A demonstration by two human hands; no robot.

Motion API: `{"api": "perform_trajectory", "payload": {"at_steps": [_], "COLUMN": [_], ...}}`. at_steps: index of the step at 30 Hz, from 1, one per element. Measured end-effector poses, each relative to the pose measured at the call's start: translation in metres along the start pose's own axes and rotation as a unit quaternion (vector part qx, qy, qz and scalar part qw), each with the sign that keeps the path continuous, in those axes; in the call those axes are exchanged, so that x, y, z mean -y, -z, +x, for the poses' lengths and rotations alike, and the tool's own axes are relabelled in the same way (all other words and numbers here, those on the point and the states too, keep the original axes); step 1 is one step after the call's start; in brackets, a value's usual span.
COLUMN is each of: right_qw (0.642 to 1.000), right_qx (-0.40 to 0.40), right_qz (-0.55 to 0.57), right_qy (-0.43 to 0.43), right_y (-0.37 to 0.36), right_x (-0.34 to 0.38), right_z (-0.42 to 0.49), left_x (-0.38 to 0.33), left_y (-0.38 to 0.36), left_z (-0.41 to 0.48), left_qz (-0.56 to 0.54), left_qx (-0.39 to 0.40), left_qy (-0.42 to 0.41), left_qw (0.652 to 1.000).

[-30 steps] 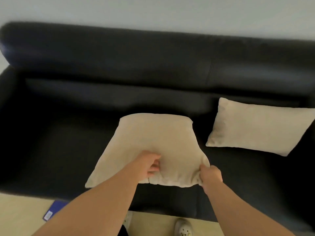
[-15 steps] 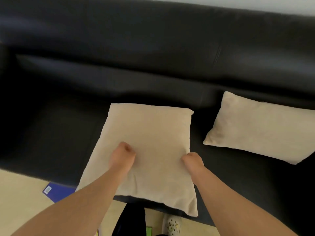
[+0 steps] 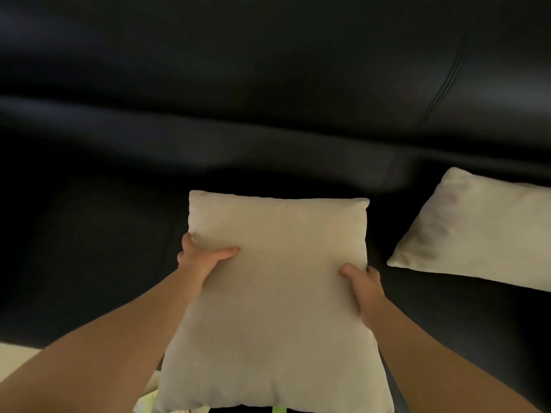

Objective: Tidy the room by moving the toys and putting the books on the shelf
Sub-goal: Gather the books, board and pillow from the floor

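Both my hands are on the same cushion [image 3: 277, 293], a beige square one. My left hand [image 3: 202, 260] grips its left edge: thumb flat across the top face, the other fingers curled round the side and mostly hidden. My right hand [image 3: 365, 286] grips the right edge the same way, thumb on top and fingers wrapped behind. Neither hand is spread wide, and both are closed on the fabric.

The cushion tilts toward me. Its far edge is over the seat of the black sofa [image 3: 208, 84], and its near edge hangs past the seat front toward my body. I cannot tell whether the far edge touches the seat.

A second beige cushion [image 3: 477, 234] lies flat on the seat to the right, apart from the held one and cut off by the frame edge. The sofa backrest fills the top of the view, blurred.

A strip of pale floor [image 3: 15, 353] shows at lower left. At the bottom edge, a pale printed thing [image 3: 147, 400] pokes out from under the cushion's near left corner. A small bright green bit [image 3: 278, 409] shows below the near edge. Both are too cropped to say whether they are a book or a toy.
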State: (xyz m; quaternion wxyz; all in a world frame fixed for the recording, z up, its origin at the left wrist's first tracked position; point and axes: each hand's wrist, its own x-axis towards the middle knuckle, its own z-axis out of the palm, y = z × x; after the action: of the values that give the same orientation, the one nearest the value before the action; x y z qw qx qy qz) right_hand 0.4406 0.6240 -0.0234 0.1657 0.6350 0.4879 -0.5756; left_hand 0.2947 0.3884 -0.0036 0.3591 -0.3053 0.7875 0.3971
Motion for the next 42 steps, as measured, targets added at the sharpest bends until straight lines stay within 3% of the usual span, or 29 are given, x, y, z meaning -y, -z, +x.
{"api": "perform_trajectory", "payload": {"at_steps": [4, 8, 13, 20, 25, 33, 42], "right_qw": [0.997, 0.997, 0.988, 0.973, 0.982, 0.980, 0.982], "right_qx": [-0.014, -0.037, -0.072, -0.035, -0.007, 0.019, -0.066], "right_qz": [0.065, 0.072, 0.138, 0.201, 0.151, 0.183, 0.153], "right_qy": [-0.030, -0.014, 0.015, 0.106, 0.115, 0.075, 0.092], "right_y": [0.003, 0.019, 0.050, 0.086, 0.092, 0.089, 0.080], "right_x": [-0.001, 0.006, 0.043, 0.119, 0.141, 0.152, 0.149], "right_z": [0.014, 0.005, -0.019, -0.036, -0.027, -0.023, -0.013], "left_x": [0.003, -0.005, -0.034, -0.104, -0.128, -0.132, -0.129], "left_y": [-0.007, -0.011, -0.009, -0.016, -0.041, -0.053, -0.053], "left_z": [0.010, -0.011, -0.050, -0.084, -0.081, -0.080, -0.075], "left_qz": [-0.147, -0.180, -0.220, -0.322, -0.303, -0.304, -0.237], "left_qx": [-0.017, -0.018, 0.005, 0.032, 0.013, 0.035, 0.045], "left_qy": [0.097, 0.094, 0.022, -0.104, -0.142, -0.089, -0.097], "left_qw": [0.984, 0.979, 0.975, 0.941, 0.942, 0.948, 0.966]}}
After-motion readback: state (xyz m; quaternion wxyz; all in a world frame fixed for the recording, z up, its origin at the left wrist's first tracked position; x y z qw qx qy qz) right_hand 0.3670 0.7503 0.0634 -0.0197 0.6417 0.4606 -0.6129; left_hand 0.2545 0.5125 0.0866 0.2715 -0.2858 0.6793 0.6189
